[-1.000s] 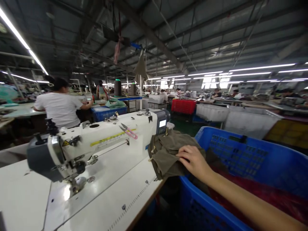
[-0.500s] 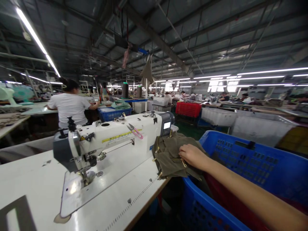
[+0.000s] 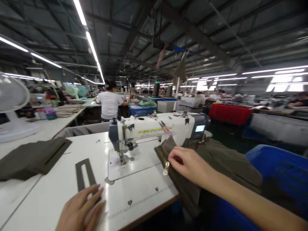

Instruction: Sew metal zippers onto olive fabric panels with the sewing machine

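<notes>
My right hand (image 3: 190, 163) pinches the edge of an olive-green fabric piece (image 3: 185, 189) with a metal zipper pull (image 3: 166, 168), held over the table's right edge. More olive fabric (image 3: 223, 154) lies behind it, beside the sewing machine (image 3: 154, 128). Low at the left, my left hand (image 3: 80, 208) is open, its fingers stretched out over the white table (image 3: 130, 192). Its fingertips reach the lower end of a dark frame-shaped piece with a long slot (image 3: 79, 173); whether they touch it I cannot tell. Pink-handled scissors (image 3: 166, 128) rest against the machine's arm.
A stack of olive fabric (image 3: 36, 157) lies at the left of the table. The blue plastic basket (image 3: 271, 157) stands at my right. Beyond the machine a person in a white shirt (image 3: 109, 104) works, and a white fan (image 3: 14, 109) stands far left.
My view has turned left. My right hand has drawn a fabric piece from the pile toward the table's front. My left hand has come into view.
</notes>
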`<action>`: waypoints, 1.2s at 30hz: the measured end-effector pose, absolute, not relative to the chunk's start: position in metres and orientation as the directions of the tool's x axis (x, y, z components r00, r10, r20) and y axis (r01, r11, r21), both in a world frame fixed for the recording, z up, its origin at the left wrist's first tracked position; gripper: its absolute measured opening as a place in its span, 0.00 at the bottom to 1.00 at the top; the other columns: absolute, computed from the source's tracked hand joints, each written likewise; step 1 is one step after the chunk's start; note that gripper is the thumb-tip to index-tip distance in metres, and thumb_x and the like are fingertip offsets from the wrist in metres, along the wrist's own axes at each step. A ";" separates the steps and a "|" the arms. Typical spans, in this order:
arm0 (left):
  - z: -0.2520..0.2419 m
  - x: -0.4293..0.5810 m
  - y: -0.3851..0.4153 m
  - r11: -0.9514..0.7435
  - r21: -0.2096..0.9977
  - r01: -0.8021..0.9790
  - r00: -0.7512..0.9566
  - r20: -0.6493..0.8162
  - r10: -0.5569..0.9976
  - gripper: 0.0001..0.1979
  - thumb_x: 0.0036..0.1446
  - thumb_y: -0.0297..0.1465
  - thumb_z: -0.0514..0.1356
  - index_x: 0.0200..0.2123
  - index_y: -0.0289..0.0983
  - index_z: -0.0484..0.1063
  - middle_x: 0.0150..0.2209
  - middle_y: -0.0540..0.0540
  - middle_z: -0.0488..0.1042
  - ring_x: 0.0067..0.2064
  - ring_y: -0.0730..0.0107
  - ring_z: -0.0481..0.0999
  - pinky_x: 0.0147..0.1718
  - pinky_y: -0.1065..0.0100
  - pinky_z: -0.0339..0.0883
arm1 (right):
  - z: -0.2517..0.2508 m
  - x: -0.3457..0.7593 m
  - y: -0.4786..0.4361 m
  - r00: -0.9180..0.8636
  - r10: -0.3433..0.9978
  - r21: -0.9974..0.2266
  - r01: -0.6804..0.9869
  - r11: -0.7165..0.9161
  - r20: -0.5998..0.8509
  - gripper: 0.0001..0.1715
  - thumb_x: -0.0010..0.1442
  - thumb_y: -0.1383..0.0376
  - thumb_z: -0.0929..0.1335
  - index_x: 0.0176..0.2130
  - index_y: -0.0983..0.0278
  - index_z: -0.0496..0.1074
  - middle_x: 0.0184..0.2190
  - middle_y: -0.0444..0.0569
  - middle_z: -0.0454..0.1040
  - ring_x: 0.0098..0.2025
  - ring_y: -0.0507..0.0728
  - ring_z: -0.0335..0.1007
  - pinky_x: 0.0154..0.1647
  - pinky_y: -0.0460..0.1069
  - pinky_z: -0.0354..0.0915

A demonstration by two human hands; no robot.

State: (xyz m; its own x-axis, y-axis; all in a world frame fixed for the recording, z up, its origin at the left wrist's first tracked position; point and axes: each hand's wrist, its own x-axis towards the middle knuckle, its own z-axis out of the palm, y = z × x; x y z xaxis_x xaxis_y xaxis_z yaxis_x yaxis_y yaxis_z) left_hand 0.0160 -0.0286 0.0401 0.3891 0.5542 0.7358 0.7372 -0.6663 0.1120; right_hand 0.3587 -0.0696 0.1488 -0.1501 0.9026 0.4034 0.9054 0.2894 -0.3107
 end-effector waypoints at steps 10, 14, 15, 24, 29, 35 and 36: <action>0.069 0.044 -0.049 -0.719 0.116 0.685 0.563 0.543 0.623 0.13 0.58 0.23 0.50 0.42 0.38 0.70 0.42 0.44 0.74 0.43 0.62 0.72 0.45 0.55 0.63 | 0.082 0.295 -0.053 -0.241 0.943 -0.444 0.836 0.322 0.230 0.08 0.57 0.65 0.63 0.28 0.64 0.67 0.27 0.46 0.70 0.31 0.54 0.66 0.33 0.48 0.59; 0.071 0.076 -0.029 -0.795 0.165 0.584 0.656 0.481 0.582 0.13 0.57 0.22 0.52 0.41 0.40 0.71 0.41 0.46 0.74 0.43 0.65 0.71 0.50 0.55 0.57 | 0.063 0.294 -0.075 -0.229 0.937 -0.241 0.925 0.294 0.262 0.05 0.53 0.67 0.67 0.27 0.64 0.65 0.26 0.47 0.68 0.31 0.56 0.64 0.31 0.49 0.58; 0.071 0.086 -0.023 -0.822 0.164 0.545 0.693 0.463 0.552 0.12 0.57 0.23 0.53 0.42 0.40 0.71 0.41 0.46 0.74 0.44 0.65 0.70 0.51 0.55 0.55 | 0.057 0.293 -0.076 -0.249 0.930 -0.216 0.926 0.311 0.270 0.04 0.53 0.70 0.66 0.27 0.65 0.65 0.27 0.47 0.68 0.31 0.56 0.64 0.32 0.49 0.58; 0.113 0.144 -0.027 -0.762 0.532 0.370 0.716 0.359 0.598 0.08 0.57 0.28 0.54 0.29 0.37 0.71 0.26 0.51 0.73 0.29 0.71 0.72 0.33 0.71 0.62 | 0.150 0.320 -0.089 -0.519 0.607 0.189 0.831 0.523 0.602 0.10 0.59 0.72 0.59 0.28 0.64 0.64 0.25 0.48 0.66 0.29 0.56 0.61 0.30 0.51 0.56; 0.111 0.129 -0.039 -0.317 0.879 0.357 0.262 0.231 0.937 0.11 0.56 0.35 0.51 0.25 0.36 0.66 0.16 0.54 0.64 0.20 0.72 0.67 0.20 0.73 0.58 | 0.182 0.333 -0.098 -0.203 0.425 0.042 0.932 0.360 0.882 0.04 0.60 0.63 0.62 0.36 0.60 0.64 0.34 0.51 0.68 0.38 0.59 0.64 0.41 0.54 0.59; 0.052 0.083 -0.035 -0.237 0.899 0.367 0.205 0.170 0.964 0.17 0.51 0.25 0.48 0.46 0.34 0.62 0.39 0.41 0.73 0.41 0.62 0.74 0.37 0.62 0.69 | 0.069 0.307 -0.061 -0.191 0.889 -0.284 0.902 0.326 0.415 0.10 0.59 0.65 0.61 0.28 0.62 0.66 0.26 0.48 0.69 0.31 0.56 0.66 0.32 0.50 0.61; 0.049 0.077 -0.037 -0.303 0.857 0.416 0.218 0.230 0.949 0.22 0.49 0.22 0.48 0.50 0.35 0.59 0.45 0.39 0.70 0.45 0.63 0.72 0.40 0.61 0.69 | 0.058 0.301 -0.056 -0.176 0.923 -0.318 0.903 0.290 0.343 0.11 0.59 0.64 0.61 0.26 0.63 0.66 0.26 0.47 0.69 0.31 0.56 0.67 0.32 0.50 0.61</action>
